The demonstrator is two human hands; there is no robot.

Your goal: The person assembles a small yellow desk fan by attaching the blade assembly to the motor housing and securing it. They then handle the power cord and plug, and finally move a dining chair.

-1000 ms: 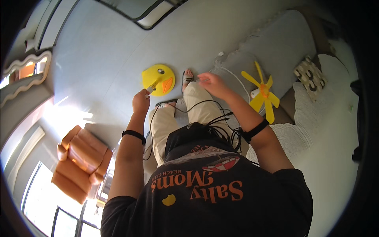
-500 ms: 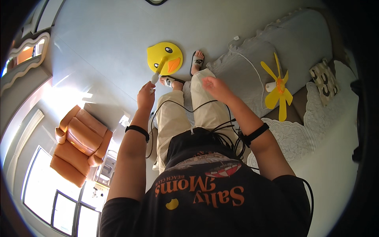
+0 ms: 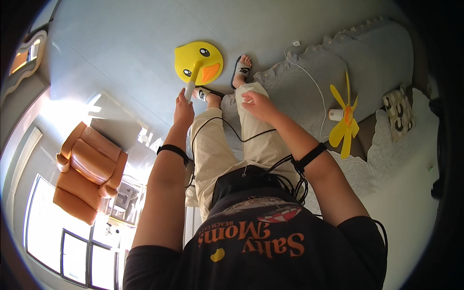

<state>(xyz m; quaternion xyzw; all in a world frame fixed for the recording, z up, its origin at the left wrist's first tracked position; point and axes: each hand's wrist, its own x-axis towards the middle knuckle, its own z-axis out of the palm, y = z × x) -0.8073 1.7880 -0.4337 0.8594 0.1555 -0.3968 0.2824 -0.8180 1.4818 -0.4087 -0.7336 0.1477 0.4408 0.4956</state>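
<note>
A yellow duck-face base (image 3: 187,54) with an orange bill rests on the floor ahead of my feet. From it rises a stand pole (image 3: 194,75), yellow with a white upper part. My left hand (image 3: 184,110) is closed around that white part. Above my right knee is my right hand (image 3: 261,105), its fingers bent together; a pale bit shows at the fingertips, too small to name. To the right, a fan head (image 3: 347,116) with yellow blades and a white motor housing (image 3: 335,114) lies on the grey-covered seat, apart from both hands.
A white cord with a plug (image 3: 296,43) runs over the grey cover (image 3: 309,87). Black cables (image 3: 297,186) hang across my lap. A patterned cushion (image 3: 398,113) is at the right, an orange-brown armchair (image 3: 92,166) at the left.
My view has shifted slightly. My left hand stays on the pole. The right hand's fingers have curled in more, close above the right knee.
</note>
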